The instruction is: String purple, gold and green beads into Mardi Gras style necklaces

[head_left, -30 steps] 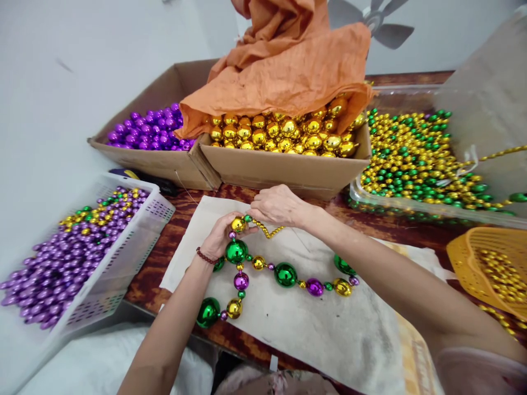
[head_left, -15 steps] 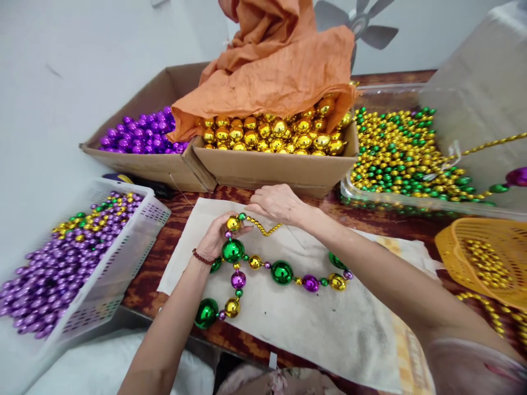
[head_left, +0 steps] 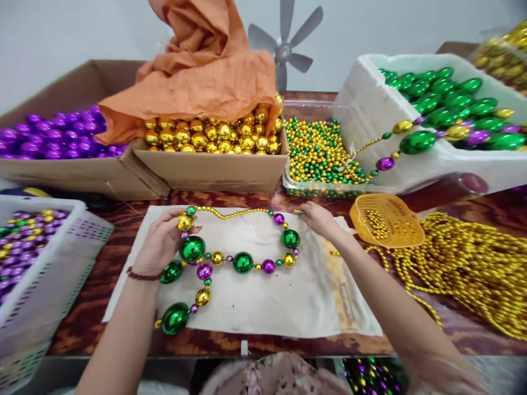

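My left hand (head_left: 164,236) is closed round the upper left end of a bead string, its fingers at a gold bead (head_left: 185,222). Large green beads (head_left: 242,263), purple beads (head_left: 269,266) and gold beads make up the string, which lies on a white cloth (head_left: 263,302). A thin gold bead chain (head_left: 230,214) runs along the top to a small purple bead (head_left: 279,219). Right of that bead, my right hand (head_left: 317,217) pinches a small, thin tool with a dark tip.
Cardboard boxes (head_left: 214,171) of purple and gold beads stand behind. Left is a white basket (head_left: 78,230); right are a clear tub (head_left: 321,189), a foam box (head_left: 461,159), a yellow basket (head_left: 405,233) and gold bead strands (head_left: 473,269). A fan (head_left: 284,52) stands at the back.
My right hand has moved right, away from my left hand, and now holds a thin tool. The gold chain shows at full length between them. The view has turned to the right.
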A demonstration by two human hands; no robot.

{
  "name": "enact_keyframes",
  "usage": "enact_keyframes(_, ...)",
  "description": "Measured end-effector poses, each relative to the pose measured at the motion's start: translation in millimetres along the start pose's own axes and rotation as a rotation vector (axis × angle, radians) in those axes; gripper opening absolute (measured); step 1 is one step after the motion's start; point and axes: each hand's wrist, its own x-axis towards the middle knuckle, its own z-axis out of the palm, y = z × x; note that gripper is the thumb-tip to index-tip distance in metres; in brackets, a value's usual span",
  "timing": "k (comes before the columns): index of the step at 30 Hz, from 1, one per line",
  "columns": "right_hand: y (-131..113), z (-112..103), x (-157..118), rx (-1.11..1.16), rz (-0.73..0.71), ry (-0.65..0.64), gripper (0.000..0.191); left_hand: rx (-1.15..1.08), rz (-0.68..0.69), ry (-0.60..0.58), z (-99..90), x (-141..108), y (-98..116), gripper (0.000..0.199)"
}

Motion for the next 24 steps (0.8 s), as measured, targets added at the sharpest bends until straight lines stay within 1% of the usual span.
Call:
enact_keyframes(3,-7,2,4,-0.136,0.013,-0.022,0.038,0.016,0.04,-0.005,5.6,-8,11,0.025)
enact_keyframes(5,-17,-2,7,-0.186,0.002,0.019,0.036,0.026,0.03,-0.033,5.8,-13,17,0.027)
enact_keyframes(6,-25,-5,8,-0.171,-0.031,0.058,0.035,0.025,0.021,-0.054,5.5,-16,20,0.028)
enact_keyframes(7,-35,-8,10,-0.125,-0.093,0.102,0.034,0.017,0.015,-0.076,5.1,-19,22,0.029)
enact_keyframes(8,-47,-11,12,-0.052,-0.188,0.142,0.033,0.002,0.017,-0.094,5.0,-21,24,0.029)
enact_keyframes(10,-80,-13,17,0.127,-0.432,0.19,0.035,-0.041,0.034,-0.12,5.6,-26,27,0.028)
enact_keyframes(11,-99,-13,20,0.213,-0.549,0.192,0.037,-0.06,0.045,-0.13,6.2,-29,29,0.028)
enact_keyframes(12,-118,-12,22,0.289,-0.635,0.175,0.042,-0.072,0.053,-0.137,6.8,-32,30,0.028)
enact_keyframes(13,-137,-10,25,0.363,-0.688,0.144,0.049,-0.077,0.058,-0.143,7.2,-35,32,0.029)
enact_keyframes(14,-153,-9,27,0.43,-0.721,0.097,0.054,-0.076,0.065,-0.145,7.1,-38,34,0.03)
enact_keyframes(15,-166,-8,29,0.489,-0.736,0.035,0.054,-0.072,0.071,-0.145,6.3,-41,35,0.031)
enact_keyframes(16,-176,-8,29,0.534,-0.741,-0.039,0.047,-0.066,0.08,-0.139,4.9,-44,37,0.032)
enact_keyframes(18,-182,-13,27,0.61,-0.727,-0.163,0.023,-0.064,0.103,-0.12,0.5,-50,42,0.033)
enact_keyframes(19,-179,-20,24,0.654,-0.708,-0.191,0.015,-0.066,0.118,-0.108,-2.0,-53,44,0.032)
enact_keyframes(20,-175,-31,19,0.707,-0.685,-0.196,0.015,-0.066,0.134,-0.095,-4.2,-57,46,0.032)
enact_keyframes(21,-170,-45,11,0.772,-0.662,-0.174,0.017,-0.062,0.153,-0.084,-5.7,-60,49,0.031)
enact_keyframes(22,-166,-63,2,0.839,-0.642,-0.139,0.018,-0.051,0.175,-0.078,-6.0,-64,51,0.031)
enact_keyframes(24,-165,-106,-24,0.943,-0.629,-0.063,0.018,-0.006,0.235,-0.087,-2.2,-73,57,0.032)
